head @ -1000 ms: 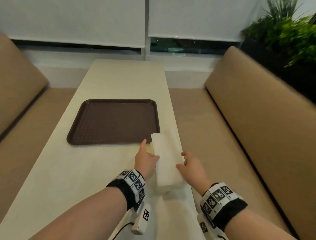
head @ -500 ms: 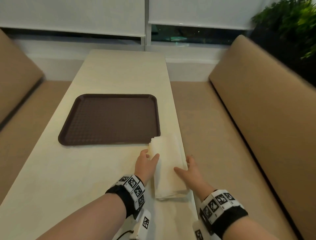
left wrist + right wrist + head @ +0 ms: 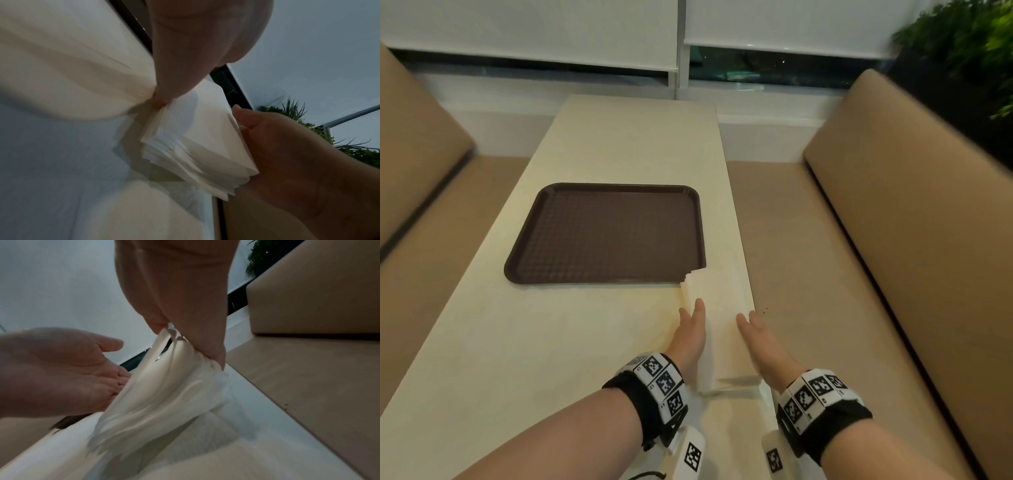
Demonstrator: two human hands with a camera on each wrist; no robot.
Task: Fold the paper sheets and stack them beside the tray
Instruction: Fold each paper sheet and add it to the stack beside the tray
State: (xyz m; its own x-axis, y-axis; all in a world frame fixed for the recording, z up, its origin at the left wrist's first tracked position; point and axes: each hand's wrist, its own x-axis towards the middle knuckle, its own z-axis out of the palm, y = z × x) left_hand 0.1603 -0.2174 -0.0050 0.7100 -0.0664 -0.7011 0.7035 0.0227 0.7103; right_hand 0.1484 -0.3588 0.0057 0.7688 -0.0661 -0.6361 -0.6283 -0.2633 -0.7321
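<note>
Squaring up the stack of folded paper sheets (image 3: 717,329) just off the brown tray (image 3: 606,233), at the table (image 3: 524,342) edge, the left hand (image 3: 690,334) and right hand (image 3: 758,339) pressed its long sides with straight fingers, neither pinching. Light, limp, slippery sheets; better held by those sides.

Lighting: soft, even, indoor; dim overall, dark glass under the white roller blinds (image 3: 530,31). Shadows: faint, short, under the stacked white folded paper sheets (image 3: 722,329). Glare: none strong; pale sheen on the cream laminate table (image 3: 626,144). Blur: motion smear on the green leafy plant (image 3: 969,44) and frame edges. Distortion: wide-angle bowing of tan padded benches (image 3: 914,212). Wrist views: murky, grainy, soft-focused close up.
</note>
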